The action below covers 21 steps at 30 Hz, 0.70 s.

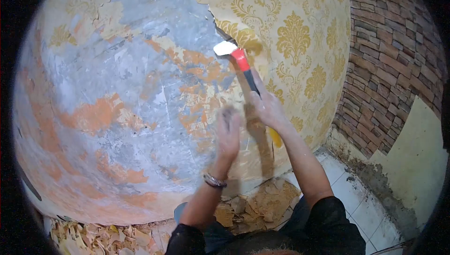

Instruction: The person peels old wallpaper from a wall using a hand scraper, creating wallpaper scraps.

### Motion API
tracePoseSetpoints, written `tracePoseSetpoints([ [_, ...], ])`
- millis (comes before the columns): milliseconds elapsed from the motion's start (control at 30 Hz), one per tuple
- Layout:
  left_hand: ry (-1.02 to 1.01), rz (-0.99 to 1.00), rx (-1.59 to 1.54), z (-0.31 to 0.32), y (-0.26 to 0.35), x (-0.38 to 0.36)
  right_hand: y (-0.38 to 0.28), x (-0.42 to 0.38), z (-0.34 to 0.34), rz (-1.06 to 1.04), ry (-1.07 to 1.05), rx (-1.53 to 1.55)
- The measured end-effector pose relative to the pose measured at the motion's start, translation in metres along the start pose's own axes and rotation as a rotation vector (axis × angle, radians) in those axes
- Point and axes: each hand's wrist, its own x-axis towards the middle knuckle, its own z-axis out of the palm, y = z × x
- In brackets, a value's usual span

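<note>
My right hand (pixel 267 107) grips the black-and-red handle of a scraper (pixel 240 60). Its pale blade (pixel 225 48) rests against the wall at the torn edge of the gold-patterned wallpaper (pixel 293 34). My left hand (pixel 228 131) is raised just left of the right one, close to the wall where a hanging strip of wallpaper (pixel 257 128) comes down; it is blurred, and I cannot tell whether it holds the strip. A bracelet sits on the left wrist. To the left, the wall (pixel 117 91) is stripped to grey plaster with orange patches.
Torn wallpaper scraps (pixel 253 206) lie piled on the floor at the wall's foot, with more scraps (pixel 93 238) at the lower left. A brick-pattern wall (pixel 384 63) meets this wall at the right corner. White floor tiles (pixel 356 198) lie below it.
</note>
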Motion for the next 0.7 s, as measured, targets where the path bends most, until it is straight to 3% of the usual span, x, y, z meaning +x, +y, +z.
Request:
tracePoseSetpoints([
  [67,0.023,0.098,0.157,-0.001,0.024,0.038,0.020,-0.007,-0.008,0.026,-0.005,-0.042],
  [133,-0.039,0.144,0.118,0.009,0.045,0.073,0.033,-0.010,-0.020,0.027,0.077,-0.074],
  [167,-0.042,0.146,0.120,0.016,0.050,0.089,0.051,-0.009,-0.019,-0.109,0.192,-0.070],
  [300,-0.059,0.135,0.009,0.042,0.064,0.134,0.096,-0.016,-0.042,-0.052,0.134,-0.122],
  [367,-0.022,0.156,-0.064,0.050,0.069,0.145,0.103,-0.028,-0.063,0.156,0.101,-0.155],
  [433,-0.122,0.030,-0.286,0.053,0.073,0.150,0.132,-0.039,-0.081,0.284,0.086,-0.271],
  [567,-0.151,0.072,-0.343,0.060,0.073,0.159,0.147,-0.040,-0.100,0.252,0.298,-0.126],
  [633,-0.098,-0.014,-0.250,0.060,0.070,0.162,0.135,-0.020,-0.103,0.248,0.288,-0.149],
  [700,-0.057,0.021,-0.256,0.061,0.073,0.160,0.104,0.006,-0.105,0.241,0.279,-0.169],
])
